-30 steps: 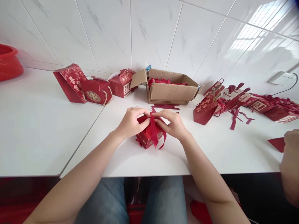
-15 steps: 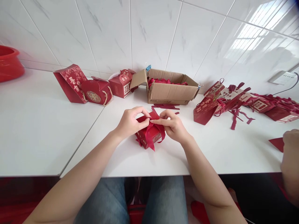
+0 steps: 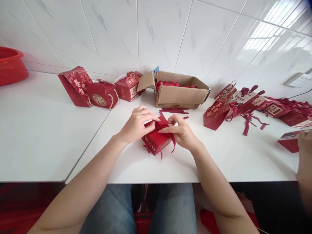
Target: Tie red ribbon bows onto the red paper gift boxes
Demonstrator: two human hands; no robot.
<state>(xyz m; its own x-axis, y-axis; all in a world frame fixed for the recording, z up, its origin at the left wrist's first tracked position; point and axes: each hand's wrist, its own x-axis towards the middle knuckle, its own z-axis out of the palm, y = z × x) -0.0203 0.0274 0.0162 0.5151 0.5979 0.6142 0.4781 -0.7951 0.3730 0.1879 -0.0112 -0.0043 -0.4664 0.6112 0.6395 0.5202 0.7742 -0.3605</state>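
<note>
A small red gift box [image 3: 156, 143] sits on the white table [image 3: 48, 130] in front of me, with a dark red ribbon [image 3: 162, 125] across its top. My left hand [image 3: 136, 125] rests on the box's left top, its fingers pinched on the ribbon. My right hand [image 3: 181, 131] is at the box's right top, thumb and forefinger pinched on the ribbon too. Loose ribbon ends hang down the box's front.
A cardboard box [image 3: 177, 92] of red ribbons stands behind. Three red gift boxes [image 3: 97, 92] stand at the back left, a red basin [image 3: 11, 66] far left. Red boxes and ribbons [image 3: 246, 104] lie at right. Another person's hand [image 3: 304, 143] holds a red piece at the right edge.
The wide ribbon loop over the box's front has been drawn tight into thin ends. My hands stayed on the box's top. The other person's hand rose a little with the red piece.
</note>
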